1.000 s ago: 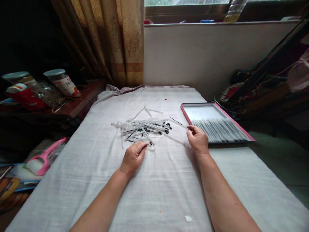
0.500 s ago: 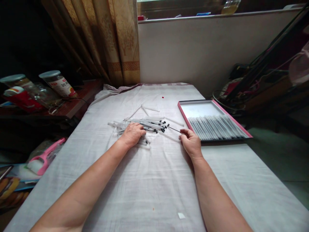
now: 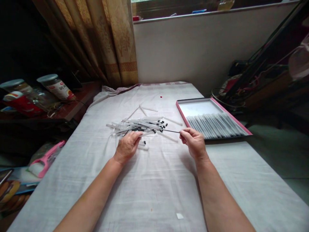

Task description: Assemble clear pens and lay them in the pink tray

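A loose pile of clear pen barrels (image 3: 151,124) with small black caps (image 3: 162,126) lies on the cloth-covered table. My left hand (image 3: 127,145) is at the pile's near left side, its fingers closed on a translucent pen barrel (image 3: 147,133) that points right. Between the thumb and fingers of my right hand (image 3: 193,141) is a thin black pen refill (image 3: 171,131); its far end reaches left toward the pile. Just right of this hand, a shallow pink-edged box (image 3: 181,112) holds a row of clear pens (image 3: 214,125) with dark lower ends.
A tiny red piece (image 3: 161,97) lies behind the pile, and a white scrap (image 3: 180,216) near the front. Jars (image 3: 56,87) stand on the dark side table at left. Pink scissors (image 3: 47,159) are below it. A curtain (image 3: 120,48) hangs behind.
My left hand has drawn back a little toward me from the pile, a barrel now showing at its fingers. My right hand has lifted slightly with the refill, now held more level.
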A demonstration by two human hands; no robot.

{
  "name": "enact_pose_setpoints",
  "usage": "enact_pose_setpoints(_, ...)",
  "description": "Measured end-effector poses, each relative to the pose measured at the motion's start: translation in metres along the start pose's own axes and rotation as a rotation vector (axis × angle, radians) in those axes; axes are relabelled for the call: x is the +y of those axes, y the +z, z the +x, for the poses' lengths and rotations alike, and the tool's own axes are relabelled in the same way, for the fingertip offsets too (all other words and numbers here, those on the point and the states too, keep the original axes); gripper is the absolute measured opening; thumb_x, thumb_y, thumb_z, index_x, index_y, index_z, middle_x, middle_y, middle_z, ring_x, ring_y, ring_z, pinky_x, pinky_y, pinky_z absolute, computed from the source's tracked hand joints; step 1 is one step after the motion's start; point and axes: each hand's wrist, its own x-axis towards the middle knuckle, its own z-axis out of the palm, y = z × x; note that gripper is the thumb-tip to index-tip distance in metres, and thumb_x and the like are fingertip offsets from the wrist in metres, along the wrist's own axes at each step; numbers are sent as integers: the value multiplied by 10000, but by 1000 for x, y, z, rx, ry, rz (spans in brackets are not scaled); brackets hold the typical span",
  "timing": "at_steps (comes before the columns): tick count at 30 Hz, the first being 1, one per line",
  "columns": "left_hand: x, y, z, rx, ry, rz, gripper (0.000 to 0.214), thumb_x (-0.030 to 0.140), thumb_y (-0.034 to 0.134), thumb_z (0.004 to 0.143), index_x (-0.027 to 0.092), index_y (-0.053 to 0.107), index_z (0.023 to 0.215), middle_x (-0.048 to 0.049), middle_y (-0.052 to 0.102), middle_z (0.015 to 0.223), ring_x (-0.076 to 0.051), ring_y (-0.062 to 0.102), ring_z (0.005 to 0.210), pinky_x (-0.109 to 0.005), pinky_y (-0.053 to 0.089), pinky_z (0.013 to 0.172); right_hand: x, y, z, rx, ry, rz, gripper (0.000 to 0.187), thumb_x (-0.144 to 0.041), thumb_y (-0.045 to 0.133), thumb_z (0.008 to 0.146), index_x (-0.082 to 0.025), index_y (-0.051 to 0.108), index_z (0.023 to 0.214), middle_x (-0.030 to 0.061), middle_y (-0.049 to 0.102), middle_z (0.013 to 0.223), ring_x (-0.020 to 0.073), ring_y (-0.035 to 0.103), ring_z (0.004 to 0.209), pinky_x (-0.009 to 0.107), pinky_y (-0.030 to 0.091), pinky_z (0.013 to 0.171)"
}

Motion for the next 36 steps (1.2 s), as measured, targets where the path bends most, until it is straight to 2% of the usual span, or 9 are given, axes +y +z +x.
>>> enact_pose_setpoints(3, 10, 3, -28, 60, -104, -90, 229, 253, 418, 970, 229, 579, 1131, -44, 675, 948, -175, 647, 869, -276, 497, 762, -7, 3, -4, -107, 18, 30, 181, -326, 639, 682, -173, 598, 596, -34, 524, 480, 73, 395, 411, 205, 318, 403)
enact_pose_setpoints(6, 13, 4, -42, 66, -147, -101, 229, 265, 421, 969, 226, 594, 1115, -38, 667, 892, -177, 637, 822, -278, 496, 743, -9, 7, -7, -166, 5, -40, 191, -335, 640, 678, -172, 594, 589, -36, 507, 484, 75, 385, 430, 210, 302, 416)
enact_pose_setpoints(17, 16, -1, -43, 21, -80, -32, 256, 248, 401, 971, 215, 607, 1120, -60, 683, 937, -184, 632, 822, -292, 495, 754, -10, 16, -12, -245, 30, -121, 212, -367, 620, 662, -183, 570, 569, -40, 465, 491, 85, 364, 449, 227, 314, 442)
enact_pose_setpoints(25, 16, -1, -45, -15, -54, -7, 248, 224, 419, 962, 206, 616, 1112, -59, 673, 916, -188, 622, 816, -289, 485, 737, -5, 17, -12, -285, -16, -173, 212, -369, 599, 692, -188, 566, 588, -29, 482, 537, 110, 428, 519, 239, 355, 505)
enact_pose_setpoints(29, 23, 1, -44, -24, -47, -32, 236, 227, 438, 954, 207, 608, 1118, -60, 681, 931, -193, 629, 830, -301, 492, 744, -1, 27, -19, -342, -49, -199, 216, -366, 589, 740, -186, 575, 620, -27, 503, 547, 113, 453, 520, 244, 378, 524)
enact_pose_setpoints(31, 27, 2, -44, -23, -51, -74, 226, 236, 442, 954, 206, 607, 1105, -63, 688, 935, -195, 637, 831, -309, 498, 751, -1, 38, -26, -389, -81, -191, 211, -378, 575, 785, -183, 625, 722, -2, 585, 620, 134, 528, 579, 254, 422, 568)
enact_pose_setpoints(33, 31, 3, -43, -3, -72, -147, 210, 252, 445, 955, 210, 605, 1086, -63, 695, 943, -195, 648, 845, -315, 505, 775, -4, 48, -34, -471, -122, -143, 270, -399, 557, 832, -188, 662, 965, 47, 690, 823, 173, 625, 751, 279, 477, 672)
enact_pose_setpoints(36, 29, 6, -43, 98, -230, -329, 187, 275, 448, 958, 216, 574, 1082, -52, 702, 933, -180, 667, 863, -297, 518, 790, -5, 59, -39, -535, -155, -17, 449, -432, 454, 917, -220, 523, 1307, 96, 685, 1130, 199, 644, 992, 315, 503, 792)
